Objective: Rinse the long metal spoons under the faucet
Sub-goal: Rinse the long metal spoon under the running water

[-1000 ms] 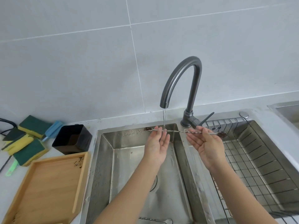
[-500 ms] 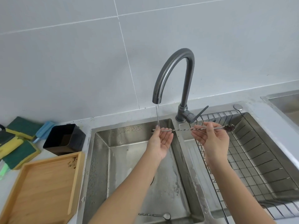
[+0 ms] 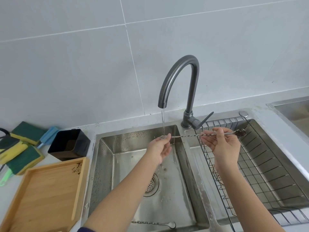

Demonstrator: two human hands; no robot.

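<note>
A long metal spoon (image 3: 189, 135) with a twisted handle lies level between my two hands, its dirty bowl (image 3: 240, 132) out to the right over the wire rack. My right hand (image 3: 222, 144) pinches the handle near the bowl. My left hand (image 3: 160, 148) holds the other end in its fingertips under the thin stream from the grey faucet (image 3: 180, 77). Water runs off my left hand into the left sink basin (image 3: 107, 164). A second twisted spoon (image 3: 155, 223) rests on the basin floor at the near edge.
A wire rack (image 3: 260, 173) fills the right basin. A black container (image 3: 69, 144) and a wooden tray (image 3: 41, 196) sit left of the sink, with green-yellow sponges (image 3: 20, 153) and a blue brush (image 3: 48, 134) beyond. The drain (image 3: 151, 185) lies below my left forearm.
The spoon has slid to the right between my hands, so its left end now sits at my left fingertips under the stream. The view has tilted down, showing the drain.
</note>
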